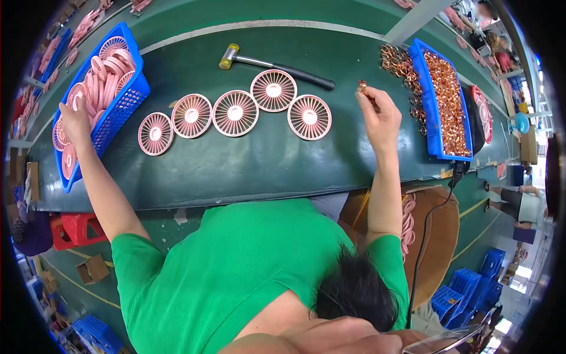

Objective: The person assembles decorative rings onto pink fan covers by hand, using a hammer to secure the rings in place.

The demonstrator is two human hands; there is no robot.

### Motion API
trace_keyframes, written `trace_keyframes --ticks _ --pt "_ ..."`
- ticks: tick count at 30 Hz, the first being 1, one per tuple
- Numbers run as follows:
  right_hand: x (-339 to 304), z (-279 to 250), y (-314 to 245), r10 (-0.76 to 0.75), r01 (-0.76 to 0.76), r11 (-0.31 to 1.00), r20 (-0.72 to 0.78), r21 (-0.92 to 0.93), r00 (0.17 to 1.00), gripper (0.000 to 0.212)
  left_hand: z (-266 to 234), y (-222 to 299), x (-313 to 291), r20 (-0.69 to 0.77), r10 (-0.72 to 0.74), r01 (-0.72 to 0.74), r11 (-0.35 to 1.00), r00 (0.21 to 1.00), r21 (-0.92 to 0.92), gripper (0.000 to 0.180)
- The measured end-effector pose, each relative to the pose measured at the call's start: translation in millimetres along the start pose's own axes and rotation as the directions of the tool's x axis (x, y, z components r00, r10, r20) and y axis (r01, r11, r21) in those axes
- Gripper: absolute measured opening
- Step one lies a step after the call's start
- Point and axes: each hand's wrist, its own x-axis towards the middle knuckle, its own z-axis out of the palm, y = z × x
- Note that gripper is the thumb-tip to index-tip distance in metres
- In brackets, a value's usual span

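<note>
Room between wheels (247,121) and near table edge (177,206)

The left hand (75,123) touches pink wheels (108,84) while the right hand (383,120) pinches a copper-coloured part (362,85).

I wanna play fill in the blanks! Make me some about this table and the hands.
1. The left hand reaches into a basket coloured ____.
2. Between the basket and the tray, the number of pink wheels on the table is ____.
3. The hammer has striking ends coloured ____.
4. A small copper-coloured piece is pinched in the person's ____ hand.

Missing words: blue; five; yellow; right.
</note>
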Motion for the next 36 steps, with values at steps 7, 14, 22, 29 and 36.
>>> trace_keyframes --ticks 7,14,22,29,36 --pt "-27 19 -27 -0.325 0.326 0.945 -0.045 0.004 0.945 0.014 -118 130 -127 -0.42 0.218 -0.427 0.75 0.881 -0.506 0.027" --pt "-47 50 -80 -0.559 0.559 0.824 -0.032 0.089 0.829 0.023 -146 237 -264 0.393 0.422 0.426 0.017 0.817 -0.904 0.031" --pt "-45 75 -92 -0.556 0.559 0.829 -0.119 -0.003 0.823 0.016 -157 259 -294 0.418 0.522 0.48 0.018 0.743 -0.877 0.023" --pt "-48 64 -87 -0.412 0.427 0.894 0.124 -0.14 0.903 0.015 -160 259 -300 0.354 0.617 0.352 0.131 0.702 -0.927 0.024" --pt "-56 19 -93 -0.52 0.541 0.835 0.178 -0.098 0.835 0.016 -184 253 -278 0.433 0.877 0.821 0.083 0.209 -0.564 0.04"
